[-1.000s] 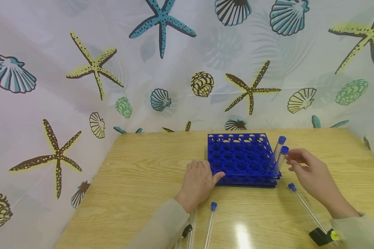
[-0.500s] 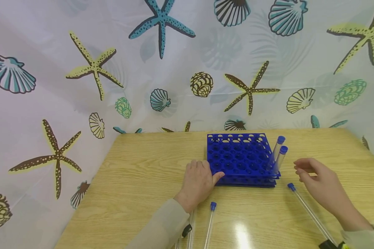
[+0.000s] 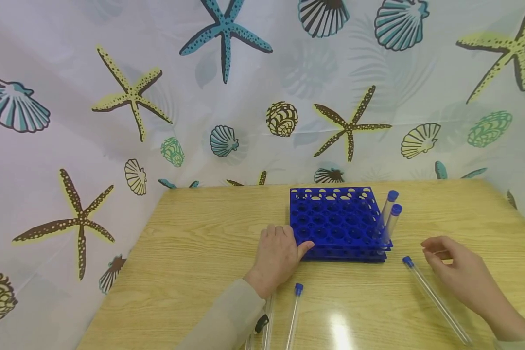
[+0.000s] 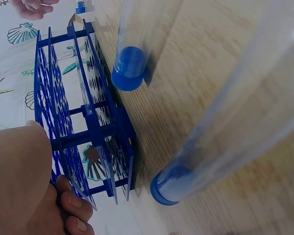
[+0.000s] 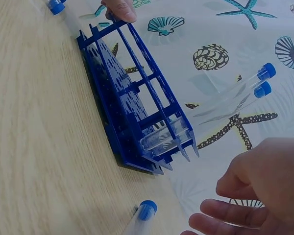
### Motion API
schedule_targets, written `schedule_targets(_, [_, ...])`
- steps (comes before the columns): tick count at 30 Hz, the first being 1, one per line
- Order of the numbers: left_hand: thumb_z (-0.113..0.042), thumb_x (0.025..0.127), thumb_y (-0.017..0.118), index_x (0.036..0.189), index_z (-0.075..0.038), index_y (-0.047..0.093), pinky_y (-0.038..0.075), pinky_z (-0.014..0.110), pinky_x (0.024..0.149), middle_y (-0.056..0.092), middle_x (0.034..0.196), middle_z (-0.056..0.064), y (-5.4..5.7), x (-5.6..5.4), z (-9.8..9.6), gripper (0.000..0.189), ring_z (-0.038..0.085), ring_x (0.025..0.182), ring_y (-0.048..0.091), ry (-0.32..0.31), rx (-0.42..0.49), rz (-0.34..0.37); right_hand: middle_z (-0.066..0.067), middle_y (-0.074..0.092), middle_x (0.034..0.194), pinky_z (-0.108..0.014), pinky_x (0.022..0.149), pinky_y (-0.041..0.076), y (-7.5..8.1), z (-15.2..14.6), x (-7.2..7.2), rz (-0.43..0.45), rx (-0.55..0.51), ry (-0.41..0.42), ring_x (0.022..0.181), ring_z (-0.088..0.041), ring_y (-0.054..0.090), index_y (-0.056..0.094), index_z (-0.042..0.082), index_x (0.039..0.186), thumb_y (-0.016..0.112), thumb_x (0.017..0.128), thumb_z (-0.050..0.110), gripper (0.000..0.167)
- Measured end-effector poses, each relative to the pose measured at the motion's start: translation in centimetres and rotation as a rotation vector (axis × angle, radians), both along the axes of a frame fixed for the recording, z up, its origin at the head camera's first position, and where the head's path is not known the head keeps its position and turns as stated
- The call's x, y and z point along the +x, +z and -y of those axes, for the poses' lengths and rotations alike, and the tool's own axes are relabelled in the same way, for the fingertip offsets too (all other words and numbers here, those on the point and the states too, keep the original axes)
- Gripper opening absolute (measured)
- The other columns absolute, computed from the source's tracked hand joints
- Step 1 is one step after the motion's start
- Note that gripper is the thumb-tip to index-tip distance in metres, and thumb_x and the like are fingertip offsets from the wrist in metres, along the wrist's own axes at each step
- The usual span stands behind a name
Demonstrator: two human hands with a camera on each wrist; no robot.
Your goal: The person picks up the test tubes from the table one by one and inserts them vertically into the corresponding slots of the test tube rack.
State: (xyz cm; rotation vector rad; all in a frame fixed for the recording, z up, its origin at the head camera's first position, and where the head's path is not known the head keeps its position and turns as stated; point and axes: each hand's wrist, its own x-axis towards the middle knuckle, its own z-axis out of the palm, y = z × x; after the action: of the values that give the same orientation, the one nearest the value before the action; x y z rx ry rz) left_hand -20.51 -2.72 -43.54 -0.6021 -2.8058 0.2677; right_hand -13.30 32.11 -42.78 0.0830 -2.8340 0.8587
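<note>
A blue test tube rack (image 3: 337, 233) stands on the table. Two clear test tubes with blue caps, a rear tube (image 3: 386, 209) and a front tube (image 3: 392, 224), lean in its right end. My left hand (image 3: 275, 257) grips the rack's left end, thumb over the front edge; the left wrist view shows curled fingers (image 4: 78, 204) at that end. My right hand (image 3: 461, 274) hovers right of the rack, holding nothing, its fingers loosely bent. Just left of it lies a capped test tube (image 3: 437, 301).
Another capped test tube (image 3: 294, 313) lies in front of the rack, with more tubes (image 3: 268, 323) partly hidden by the left forearm. The wooden table (image 3: 201, 233) meets a curtain (image 3: 245, 107) printed with shells and starfish at the back and left.
My right hand has drawn away from the two standing tubes, moving right and toward me, near the lying tube. My left hand has stayed on the rack.
</note>
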Motion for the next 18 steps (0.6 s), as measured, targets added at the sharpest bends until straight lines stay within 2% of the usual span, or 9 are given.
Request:
schedule_targets(3, [-0.064, 0.101, 0.02, 0.073, -0.012, 0.044, 0.025, 0.028, 0.06, 0.039, 0.064, -0.001, 0.0, 0.0, 0.0, 0.064, 0.018, 0.064, 0.036, -0.002, -0.001, -0.008, -0.021, 0.068, 0.109, -0.019, 0.062, 0.047, 0.0, -0.2, 0.1, 0.06, 0.016, 0.002, 0.09, -0.005, 0.063, 0.06, -0.002, 0.118, 0.057, 0.099, 0.011, 0.023])
schedule_targets(6, [-0.064, 0.101, 0.021, 0.072, -0.012, 0.043, 0.024, 0.028, 0.06, 0.038, 0.064, -0.001, -0.1, 0.0, 0.0, 0.064, 0.017, 0.063, 0.035, -0.006, -0.003, -0.024, -0.02, 0.068, 0.107, -0.025, 0.064, 0.048, -0.1, -0.4, 0.2, 0.124, 0.033, 0.017, 0.091, -0.033, 0.066, 0.058, -0.004, 0.12, 0.055, 0.1, 0.014, 0.027])
schedule_targets(12, [-0.064, 0.101, 0.022, 0.072, -0.011, 0.044, 0.025, 0.027, 0.06, 0.038, 0.064, -0.001, -0.1, 0.0, 0.0, 0.064, 0.018, 0.064, 0.034, -0.005, 0.004, -0.018, -0.019, 0.068, 0.104, -0.045, 0.071, 0.056, -1.0, -0.8, 0.4, 0.202, 0.037, 0.052, 0.088, -0.03, 0.067, 0.056, -0.009, 0.121, 0.054, 0.1, 0.016, 0.032])
schedule_targets(18, [-0.064, 0.101, 0.022, 0.072, -0.011, 0.044, 0.025, 0.027, 0.06, 0.038, 0.064, -0.001, 0.0, 0.0, 0.0, 0.064, 0.017, 0.064, 0.035, -0.002, 0.011, -0.016, -0.017, 0.068, 0.1, -0.047, 0.072, 0.056, -1.5, -1.0, 0.5, 0.259, 0.042, 0.06, 0.085, -0.029, 0.068, 0.055, -0.011, 0.121, 0.054, 0.102, 0.021, 0.037])
